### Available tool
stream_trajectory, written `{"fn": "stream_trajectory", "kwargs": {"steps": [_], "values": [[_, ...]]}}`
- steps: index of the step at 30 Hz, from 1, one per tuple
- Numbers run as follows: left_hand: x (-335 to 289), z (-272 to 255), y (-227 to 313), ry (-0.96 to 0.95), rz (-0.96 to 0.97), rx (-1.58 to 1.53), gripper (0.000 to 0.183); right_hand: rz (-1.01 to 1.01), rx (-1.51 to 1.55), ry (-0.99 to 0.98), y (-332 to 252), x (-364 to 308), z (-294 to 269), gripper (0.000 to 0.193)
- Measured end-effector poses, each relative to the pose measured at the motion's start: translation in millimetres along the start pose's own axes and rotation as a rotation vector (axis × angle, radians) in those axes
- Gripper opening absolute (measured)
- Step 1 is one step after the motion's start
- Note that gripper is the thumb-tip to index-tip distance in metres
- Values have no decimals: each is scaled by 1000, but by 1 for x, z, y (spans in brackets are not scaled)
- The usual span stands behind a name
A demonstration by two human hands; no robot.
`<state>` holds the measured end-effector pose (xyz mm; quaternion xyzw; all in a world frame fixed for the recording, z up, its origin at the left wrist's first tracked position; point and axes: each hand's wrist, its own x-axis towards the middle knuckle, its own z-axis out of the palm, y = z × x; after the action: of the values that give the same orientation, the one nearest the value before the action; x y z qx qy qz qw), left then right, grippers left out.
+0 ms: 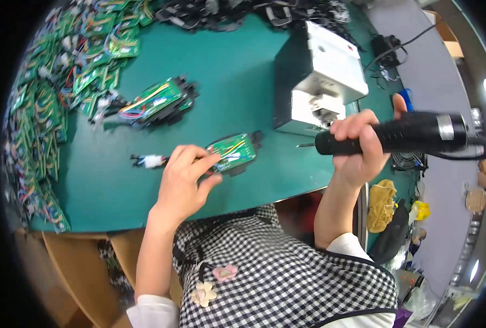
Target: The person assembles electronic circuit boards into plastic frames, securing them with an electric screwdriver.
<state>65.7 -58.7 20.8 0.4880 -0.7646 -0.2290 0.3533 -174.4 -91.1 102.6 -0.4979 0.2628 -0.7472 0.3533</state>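
Note:
My left hand (185, 177) holds the left end of a green circuit board (236, 152), fingers on its top and thumb at its near corner. The board sits in a black plastic frame flat on the table; a white connector (153, 161) with wires lies to its left. In my right hand (358, 143) is a black electric screwdriver (412, 134), fingers wrapped round its body. It is tilted almost level, its thin bit pointing left, apart from the board. Close beyond the bit stands a white and black box-shaped machine (338, 60) with a small metal mechanism at its front.
Framed boards (158, 104) lie stacked with wires beyond my left hand. Piled circuit boards (38, 126) cover the green table's (215, 60) left side. Black plastic parts (215, 13) lie along the far edge. A yellow-brown cloth (381, 205) and a small fan (408, 160) are at right.

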Motion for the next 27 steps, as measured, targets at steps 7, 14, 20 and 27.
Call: {"fn": "stream_trajectory", "kwargs": {"steps": [7,14,20,27], "values": [[6,16,-15,85,40,-1,16,149,166,-168,31,-58,63,88],[3,19,-15,103,33,-20,17,187,-54,-308,49,-62,67,81],[3,11,-12,48,-4,5,18,563,-177,-568,64,-54,69,66],[3,22,-11,79,-34,-48,17,407,169,-386,44,-49,53,85]]}}
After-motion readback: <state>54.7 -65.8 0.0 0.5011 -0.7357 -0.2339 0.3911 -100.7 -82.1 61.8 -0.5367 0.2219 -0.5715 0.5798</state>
